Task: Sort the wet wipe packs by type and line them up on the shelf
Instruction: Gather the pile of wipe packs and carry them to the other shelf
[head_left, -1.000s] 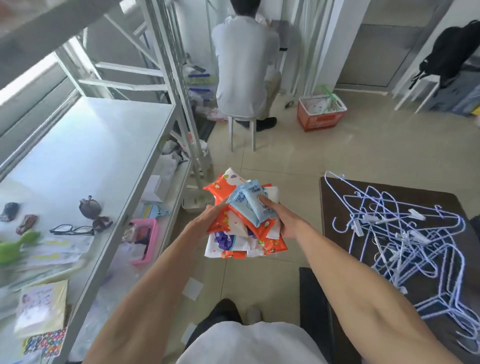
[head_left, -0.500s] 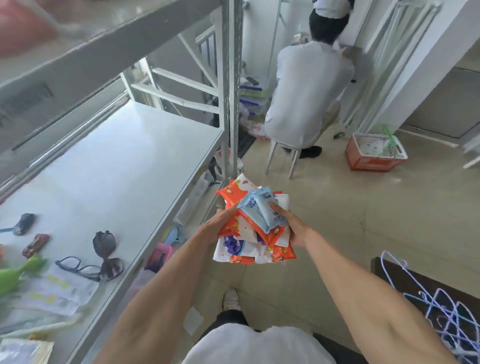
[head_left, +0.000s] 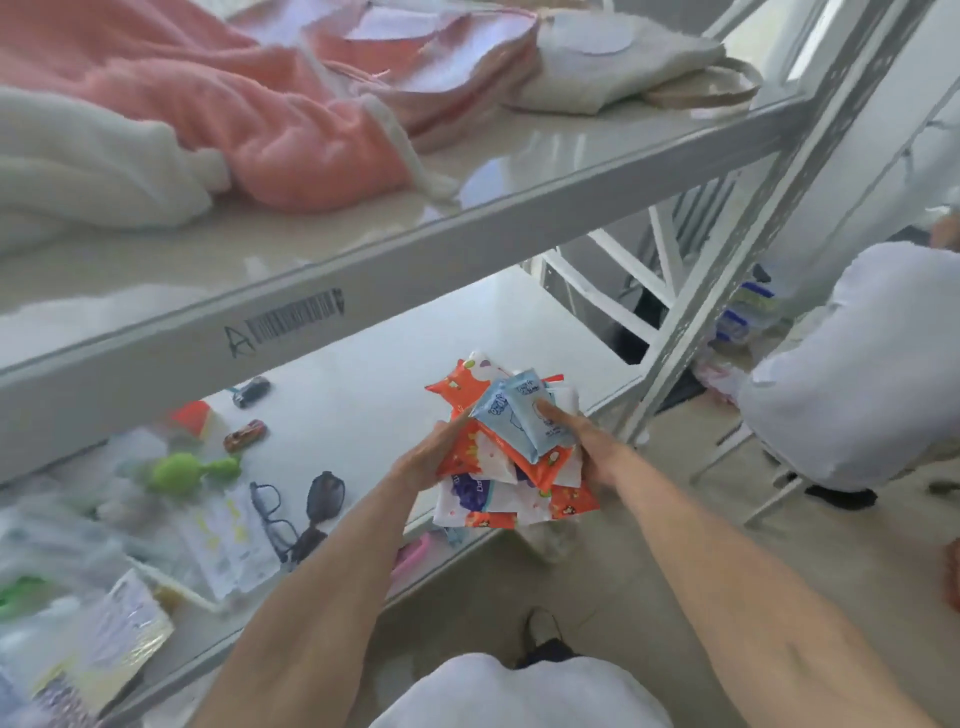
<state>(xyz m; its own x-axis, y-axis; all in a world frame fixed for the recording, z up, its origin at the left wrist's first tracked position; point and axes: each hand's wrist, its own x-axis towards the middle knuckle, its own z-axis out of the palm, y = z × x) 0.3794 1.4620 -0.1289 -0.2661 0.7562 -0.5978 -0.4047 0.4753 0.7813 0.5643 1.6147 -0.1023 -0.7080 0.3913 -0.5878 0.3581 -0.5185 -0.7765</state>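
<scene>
While both hands clamp it from either side, the stack of wet wipe packs (head_left: 511, 457) sits at centre frame, just over the front edge of the middle shelf (head_left: 374, 395). Left hand (head_left: 426, 460) cups the stack's left side, fingers closed on it; right hand (head_left: 589, 452) closes on the right side, thumb pressing the pale blue packs (head_left: 519, 415) on top. Two-sided grip likely needed: packs are slippery, loosely fanned, and mixed (orange, blue, white-purple). None yet on a shelf.

Middle shelf surface bare at centre frame, probably the landing spot. Lower left is crowded: glasses (head_left: 272, 512), sunglasses (head_left: 324, 493), green toy (head_left: 182, 470), toy cars (head_left: 245, 435), papers. Upper shelf (head_left: 467, 228), upper left, holds pink and white fleece (head_left: 208, 119). Seated person (head_left: 852, 374) at right edge.
</scene>
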